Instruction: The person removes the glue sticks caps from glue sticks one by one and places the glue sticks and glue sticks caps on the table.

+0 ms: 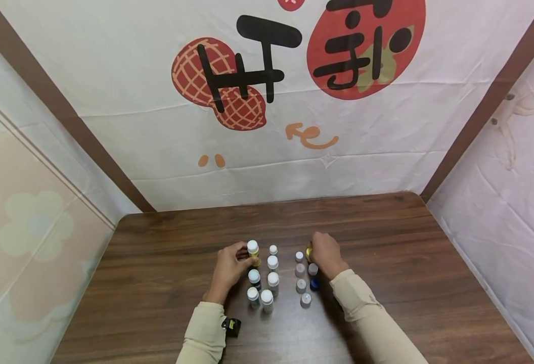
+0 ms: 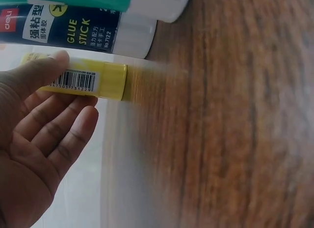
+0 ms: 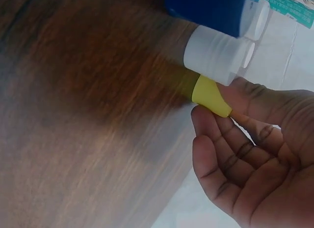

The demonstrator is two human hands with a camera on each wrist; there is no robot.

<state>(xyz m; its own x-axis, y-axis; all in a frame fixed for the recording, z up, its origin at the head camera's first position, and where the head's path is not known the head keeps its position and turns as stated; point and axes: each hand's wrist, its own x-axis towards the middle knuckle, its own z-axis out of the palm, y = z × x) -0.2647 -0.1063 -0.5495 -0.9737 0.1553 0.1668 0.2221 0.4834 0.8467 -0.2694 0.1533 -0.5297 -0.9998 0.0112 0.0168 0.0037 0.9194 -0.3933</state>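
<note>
My left hand (image 1: 228, 267) grips a yellow glue stick (image 2: 112, 80) between thumb and fingers, at the far left of two rows of white-topped glue sticks. The stick stands upright, its yellow base close to the table. Nearest to it is a navy glue stick (image 2: 98, 29), lettered GLUE STICK. On the other side, my right hand (image 1: 327, 254) pinches a yellow cap (image 3: 210, 94) with thumb and fingers, low at the table. Beside that cap stand a whitish cap (image 3: 213, 53) and a blue cap (image 1: 314, 284).
Several more glue sticks, among them a pale one (image 1: 267, 302), stand close together left of centre. Several pale caps, one at the front (image 1: 306, 301), form a column to their right. The brown wooden table (image 1: 167, 242) ends at a printed white curtain (image 1: 267, 187).
</note>
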